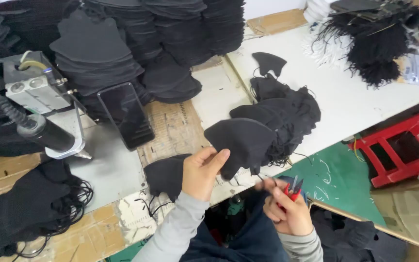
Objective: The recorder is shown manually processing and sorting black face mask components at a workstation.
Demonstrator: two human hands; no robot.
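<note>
The left hand (201, 171) pinched a black mask (242, 144) held up over the worktop (355, 97) edge. The right hand (289, 211), just below-right of the mask, gripped red snips (293, 188) pointing up toward it.

Black fabric mask (242, 144), red snips (293, 190)
</note>
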